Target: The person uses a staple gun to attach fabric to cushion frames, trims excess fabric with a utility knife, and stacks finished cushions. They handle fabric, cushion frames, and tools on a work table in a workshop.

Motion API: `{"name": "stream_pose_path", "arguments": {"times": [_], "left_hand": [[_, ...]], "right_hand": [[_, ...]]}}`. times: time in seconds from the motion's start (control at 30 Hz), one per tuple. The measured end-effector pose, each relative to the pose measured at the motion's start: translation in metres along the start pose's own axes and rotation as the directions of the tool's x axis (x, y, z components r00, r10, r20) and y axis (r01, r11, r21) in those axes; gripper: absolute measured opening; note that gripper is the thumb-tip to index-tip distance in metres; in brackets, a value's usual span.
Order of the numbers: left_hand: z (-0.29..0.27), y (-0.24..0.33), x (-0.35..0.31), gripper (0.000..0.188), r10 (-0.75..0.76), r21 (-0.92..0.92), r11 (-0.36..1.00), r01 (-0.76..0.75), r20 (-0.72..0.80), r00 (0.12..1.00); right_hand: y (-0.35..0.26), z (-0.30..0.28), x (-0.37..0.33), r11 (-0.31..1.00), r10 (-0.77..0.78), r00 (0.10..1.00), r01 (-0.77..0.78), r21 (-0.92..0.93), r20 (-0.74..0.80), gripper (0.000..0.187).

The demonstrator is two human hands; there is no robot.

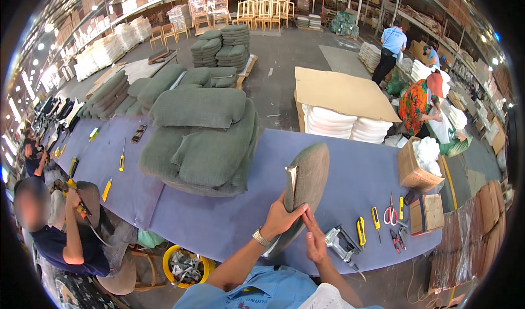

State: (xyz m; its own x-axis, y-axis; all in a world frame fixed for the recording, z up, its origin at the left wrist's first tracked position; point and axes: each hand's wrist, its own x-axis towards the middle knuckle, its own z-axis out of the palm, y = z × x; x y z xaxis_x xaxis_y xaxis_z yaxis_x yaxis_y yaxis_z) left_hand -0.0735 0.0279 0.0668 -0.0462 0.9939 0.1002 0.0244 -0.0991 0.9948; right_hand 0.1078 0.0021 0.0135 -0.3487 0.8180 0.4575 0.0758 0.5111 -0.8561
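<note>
A grey-green upholstered seat cushion (313, 180) stands tilted on its edge above the table, its pale underside edge turned to the left. My left hand (280, 219), with a watch on the wrist, is closed around the cushion's near left side. Against its right face my right hand (315, 240) lies with fingers stretched and close together, the fingertips near my left hand. Just right of that hand lies a pneumatic staple gun (342, 244) on the purple-grey table cover (273, 145). A large pile of dark green cushions (205, 150) rests ahead and to the left.
Right of the staple gun lie yellow utility knives (361, 231), a screwdriver (375, 216), scissors (390, 215) and pliers (395, 240). Cardboard boxes (427, 214) border the right end. A co-worker (65, 232) holds a tool at left, near a yellow bucket (165, 265) of scraps.
</note>
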Motion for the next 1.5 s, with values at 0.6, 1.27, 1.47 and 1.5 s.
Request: {"name": "stream_pose_path", "arguments": {"times": [0.6,1.27,1.47,1.5], "left_hand": [[-0.053,-0.015,-0.048,0.048,-0.202,0.006,0.979,0.204,0.175,0.964],[-0.101,-0.048,-0.102,0.060,-0.286,-0.103,0.954,0.283,-0.025,0.958],[-0.090,-0.022,-0.116,0.058,-0.168,-0.024,0.986,0.167,-0.058,0.984],[-0.088,-0.022,-0.116,0.051,-0.151,0.039,0.987,0.153,-0.062,0.987]], "right_hand": [[-0.040,-0.071,0.123,0.989,0.102,0.953,-0.127,-0.071,-0.286,0.058],[0.100,0.014,-0.056,0.895,0.377,0.919,-0.330,0.299,-0.113,0.088],[0.048,-0.001,-0.023,0.917,0.265,0.964,-0.257,0.305,0.015,0.081],[0.040,-0.004,-0.015,0.909,0.283,0.959,-0.272,0.315,0.010,0.078]]}}
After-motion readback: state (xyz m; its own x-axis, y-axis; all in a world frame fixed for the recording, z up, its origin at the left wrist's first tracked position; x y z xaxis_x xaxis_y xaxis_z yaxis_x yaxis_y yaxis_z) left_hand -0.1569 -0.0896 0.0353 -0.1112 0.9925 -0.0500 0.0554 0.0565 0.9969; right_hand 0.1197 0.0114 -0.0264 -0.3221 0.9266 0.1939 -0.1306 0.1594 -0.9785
